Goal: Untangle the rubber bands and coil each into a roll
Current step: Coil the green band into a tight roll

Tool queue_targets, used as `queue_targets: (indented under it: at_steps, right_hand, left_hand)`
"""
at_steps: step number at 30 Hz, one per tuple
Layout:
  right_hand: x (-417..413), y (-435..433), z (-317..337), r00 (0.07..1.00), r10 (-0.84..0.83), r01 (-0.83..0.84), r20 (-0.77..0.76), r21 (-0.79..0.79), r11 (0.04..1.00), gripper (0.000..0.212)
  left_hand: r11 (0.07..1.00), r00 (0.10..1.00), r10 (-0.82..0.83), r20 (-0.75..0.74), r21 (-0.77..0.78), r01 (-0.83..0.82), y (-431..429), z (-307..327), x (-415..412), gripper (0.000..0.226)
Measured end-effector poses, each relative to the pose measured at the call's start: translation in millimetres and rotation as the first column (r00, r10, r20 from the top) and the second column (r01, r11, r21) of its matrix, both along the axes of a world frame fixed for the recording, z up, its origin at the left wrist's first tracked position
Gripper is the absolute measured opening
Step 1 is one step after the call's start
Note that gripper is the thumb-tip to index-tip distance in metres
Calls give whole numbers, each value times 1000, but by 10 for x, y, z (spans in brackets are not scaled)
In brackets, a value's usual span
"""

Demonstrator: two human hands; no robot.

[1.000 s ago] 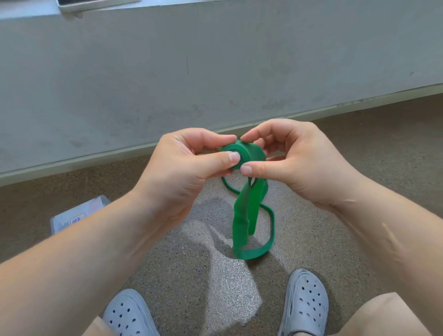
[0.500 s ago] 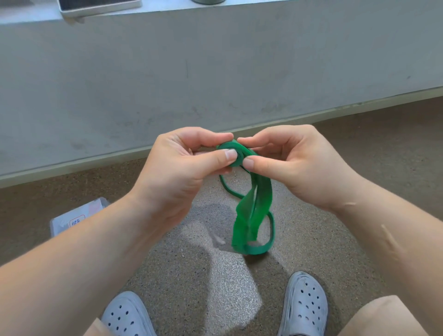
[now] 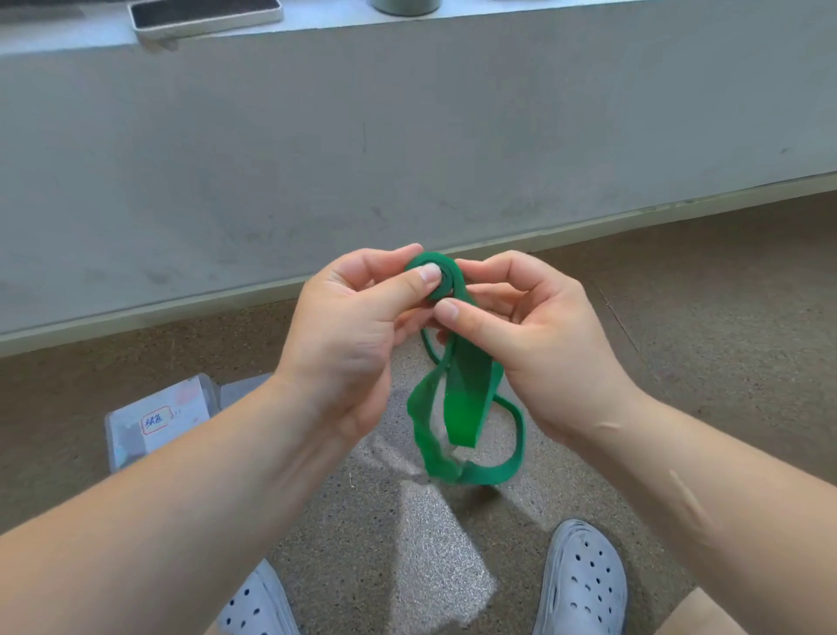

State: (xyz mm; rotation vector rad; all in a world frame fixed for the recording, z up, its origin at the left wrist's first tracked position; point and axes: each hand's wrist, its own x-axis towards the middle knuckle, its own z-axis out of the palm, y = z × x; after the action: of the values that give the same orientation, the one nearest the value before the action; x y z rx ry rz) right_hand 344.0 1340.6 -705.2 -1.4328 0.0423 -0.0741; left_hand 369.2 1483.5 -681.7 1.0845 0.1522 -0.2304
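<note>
A flat green rubber band [image 3: 466, 399] hangs in front of me, its top end wound into a small coil between my hands. My left hand [image 3: 348, 335] pinches that coil, the thumb pressed on its face. My right hand [image 3: 530, 335] grips the band just below the coil, thumb on top and fingers curled behind. The loose rest of the band dangles in twisted loops above the floor.
A clear plastic box [image 3: 154, 426] with a red-edged label sits on the speckled floor at lower left. A grey concrete ledge [image 3: 407, 136] rises ahead, with a flat tray [image 3: 204, 16] and a metal cup [image 3: 405, 5] on top. My two white clogs [image 3: 584, 584] are below.
The coil has turned to face me and taken in more band. The hanging loops have shifted and swung a little to the right. Both hands keep their hold.
</note>
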Motion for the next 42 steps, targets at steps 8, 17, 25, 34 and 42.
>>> queue_targets:
  at_steps: [8,17,25,34,42]
  right_hand:
    - [33,-162,65,999,-26,28,42,-48,998,29]
    - [41,-318,169,962,222,-249,-158,-175,953,20]
    - [45,-225,183,987,54,-58,-150,-19,998,12]
    - [-43,-44,32,980,-201,201,14,-8,980,23]
    - [-55,-78,3,982,-187,186,16,55,981,18]
  left_hand:
    - [965,978,-206,30,172,198,77,-35,17,17]
    - [834,901,-433,17,388,393,176,-8,148,32]
    - [962,970,-241,26,135,235,39,-46,24,26]
    - [988,995,-102,0,-114,101,-66,-110,-4,32]
    - [964,972,-231,42,145,222,55,-98,47,16]
